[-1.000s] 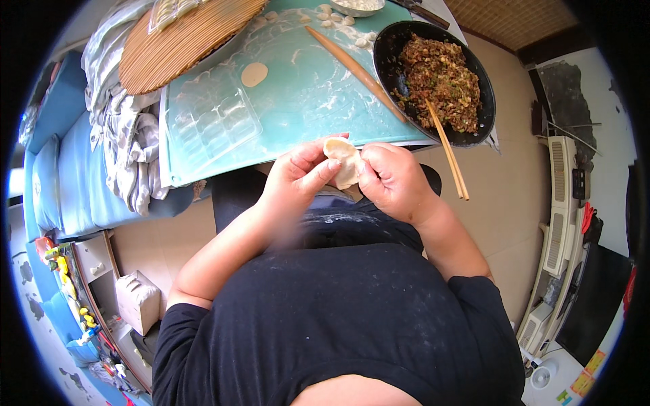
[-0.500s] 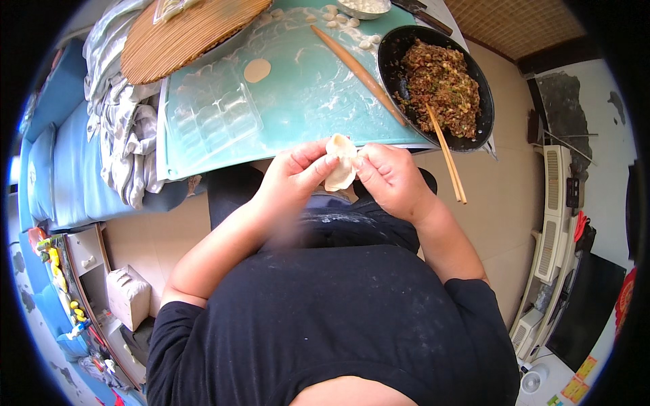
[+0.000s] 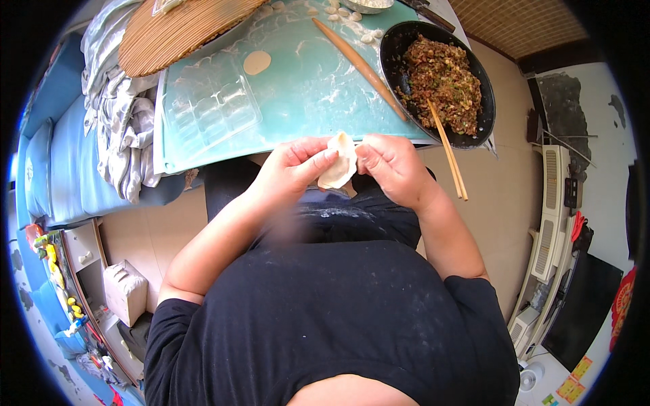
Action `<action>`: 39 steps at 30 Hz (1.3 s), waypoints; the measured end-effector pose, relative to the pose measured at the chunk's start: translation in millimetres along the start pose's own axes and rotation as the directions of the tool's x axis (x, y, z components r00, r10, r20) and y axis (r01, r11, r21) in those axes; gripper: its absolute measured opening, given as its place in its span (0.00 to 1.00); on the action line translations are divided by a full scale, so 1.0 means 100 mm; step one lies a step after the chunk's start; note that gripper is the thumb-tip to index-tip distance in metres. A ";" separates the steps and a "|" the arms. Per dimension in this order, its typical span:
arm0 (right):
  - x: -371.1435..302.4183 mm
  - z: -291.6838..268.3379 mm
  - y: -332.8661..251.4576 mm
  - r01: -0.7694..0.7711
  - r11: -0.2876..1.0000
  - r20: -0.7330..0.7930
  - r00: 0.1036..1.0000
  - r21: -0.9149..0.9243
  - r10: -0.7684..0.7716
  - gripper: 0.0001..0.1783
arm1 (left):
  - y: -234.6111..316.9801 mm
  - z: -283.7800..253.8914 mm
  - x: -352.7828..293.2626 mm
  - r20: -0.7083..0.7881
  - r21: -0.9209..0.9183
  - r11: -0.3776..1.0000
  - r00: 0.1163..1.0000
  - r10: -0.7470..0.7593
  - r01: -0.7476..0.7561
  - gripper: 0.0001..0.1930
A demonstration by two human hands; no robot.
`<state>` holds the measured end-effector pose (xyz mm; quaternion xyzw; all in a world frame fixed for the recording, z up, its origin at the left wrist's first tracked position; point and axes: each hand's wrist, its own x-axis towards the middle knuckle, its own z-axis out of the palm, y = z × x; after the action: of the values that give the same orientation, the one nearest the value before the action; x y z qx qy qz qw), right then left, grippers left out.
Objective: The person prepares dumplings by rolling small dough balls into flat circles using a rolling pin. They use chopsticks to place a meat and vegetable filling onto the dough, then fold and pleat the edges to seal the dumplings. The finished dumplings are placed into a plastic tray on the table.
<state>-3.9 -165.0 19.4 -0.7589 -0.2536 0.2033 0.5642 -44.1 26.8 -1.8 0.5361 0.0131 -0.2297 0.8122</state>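
A pale dumpling wrapper, folded and drawn out long, is held between my two hands just off the table's near edge. My left hand closes thumb and fingers on its left side. At its right edge my right hand pinches the dough with thumb and forefinger. Any filling inside cannot be made out. Beyond my right hand stands a black pan of chopped filling, with wooden chopsticks resting in it and sticking out toward me. One flat round wrapper lies on the mat.
A floury teal mat covers the table. On it are a clear compartment tray, a wooden rolling pin and several small dough pieces. A round slatted board sits far left; a bowl of flour is at the back.
Both hands stay at the wrapper, their fingers shifting only slightly along its edge. The whole view has moved a little; nothing on the table has been taken or put down.
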 end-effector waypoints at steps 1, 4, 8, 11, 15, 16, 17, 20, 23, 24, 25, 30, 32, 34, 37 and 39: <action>0.02 -0.01 0.02 0.024 0.999 -0.019 1.000 -0.035 -0.025 0.11 | 0.01 -0.01 0.00 0.019 0.011 1.000 1.000 -0.009 0.009 0.14; 0.06 0.00 0.05 0.055 0.990 -0.062 0.996 -0.130 -0.064 0.12 | 0.00 -0.01 0.00 0.027 0.046 0.999 0.999 -0.027 0.026 0.14; 0.05 0.05 0.01 0.028 0.982 -0.038 0.999 -0.184 -0.035 0.12 | 0.02 0.00 -0.01 0.031 0.058 0.998 0.999 -0.020 0.018 0.14; 0.05 0.04 0.06 0.043 0.997 -0.011 0.999 -0.060 -0.044 0.13 | 0.04 0.01 -0.02 0.018 0.003 0.999 0.999 -0.036 0.036 0.14; 0.11 -0.08 0.03 -0.013 1.000 0.058 0.998 0.006 0.013 0.16 | 0.04 -0.03 -0.03 0.096 0.004 0.996 0.992 -0.084 0.084 0.16; 0.13 -0.07 0.08 0.010 1.000 0.047 0.999 0.022 -0.011 0.16 | 0.03 -0.05 -0.03 0.107 0.032 0.994 0.989 -0.106 0.103 0.16; 0.14 -0.08 0.07 0.026 0.999 0.080 0.997 -0.033 -0.024 0.15 | 0.03 -0.06 -0.03 0.116 0.060 0.991 0.985 -0.128 0.121 0.16; 0.16 -0.09 0.01 0.088 0.984 0.154 0.986 -0.156 -0.064 0.14 | 0.08 -0.04 -0.04 0.126 0.104 0.979 0.974 -0.189 0.176 0.17; 0.15 -0.06 0.00 0.121 0.978 0.158 0.983 -0.170 -0.094 0.13 | 0.04 -0.05 -0.04 0.132 0.101 0.979 0.973 -0.190 0.177 0.17; 0.14 -0.05 0.00 0.108 0.982 0.147 0.985 -0.156 -0.085 0.13 | 0.05 -0.05 -0.04 0.129 0.084 0.980 0.973 -0.191 0.181 0.17; 0.13 -0.05 0.01 0.095 0.985 0.137 0.988 -0.141 -0.076 0.13 | 0.08 -0.04 -0.05 0.126 0.067 0.980 0.973 -0.192 0.185 0.17; 0.05 0.05 0.06 -0.044 0.996 0.041 0.998 0.078 0.041 0.14 | 0.02 -0.07 -0.02 0.044 0.020 0.993 0.992 -0.116 0.116 0.15; 0.05 0.13 0.08 -0.010 1.000 -0.002 1.000 -0.017 0.010 0.15 | -0.05 -0.07 0.01 -0.002 0.052 0.997 0.998 -0.063 0.063 0.16; 0.04 0.13 0.07 -0.034 0.995 -0.029 0.999 -0.093 0.032 0.15 | -0.06 -0.05 0.02 -0.022 0.050 0.998 0.999 -0.024 0.025 0.15; 0.02 0.13 0.07 -0.020 0.997 -0.078 0.997 -0.069 0.015 0.13 | -0.01 -0.02 0.02 -0.017 0.023 1.000 1.000 -0.004 0.004 0.13; 0.03 0.14 0.09 0.029 0.999 -0.115 0.993 -0.028 -0.032 0.12 | -0.02 -0.10 0.03 -0.028 0.043 0.999 1.000 -0.006 0.007 0.12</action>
<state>-8.8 -154.9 7.3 -0.7726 -0.2349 0.1471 0.5712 -40.1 33.6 -8.8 0.5565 0.0214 -0.2249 0.7996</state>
